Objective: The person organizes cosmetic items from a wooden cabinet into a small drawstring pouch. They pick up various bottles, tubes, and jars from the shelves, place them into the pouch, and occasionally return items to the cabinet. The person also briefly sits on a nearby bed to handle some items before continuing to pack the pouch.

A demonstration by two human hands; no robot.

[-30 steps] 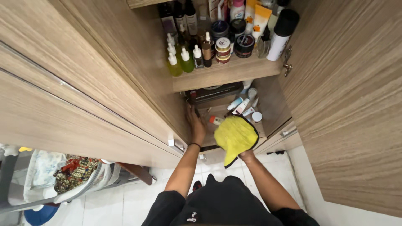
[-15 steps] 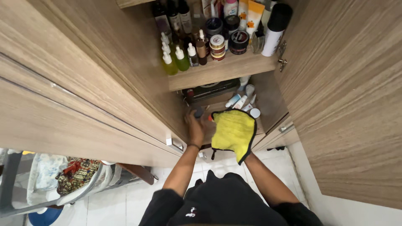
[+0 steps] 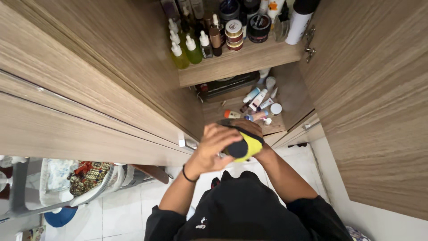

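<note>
Both hands meet below the open cupboard, the left hand (image 3: 213, 149) curled over a dark round jar (image 3: 237, 148) that the right hand (image 3: 249, 131) cradles inside the yellow cloth (image 3: 250, 147), seemingly for wiping

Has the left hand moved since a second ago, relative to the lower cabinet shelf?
Yes. The left hand has pulled back out of the lower shelf, toward the body, and now meets the yellow cloth.

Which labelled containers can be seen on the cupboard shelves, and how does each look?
Stacked round tins: upper shelf, cream lids, red bands.
Black jar: right of the tins, round, dark label.
Spray can: upper shelf right, white body, black cap.
Tubes: lower shelf, lying, white and blue.
</note>
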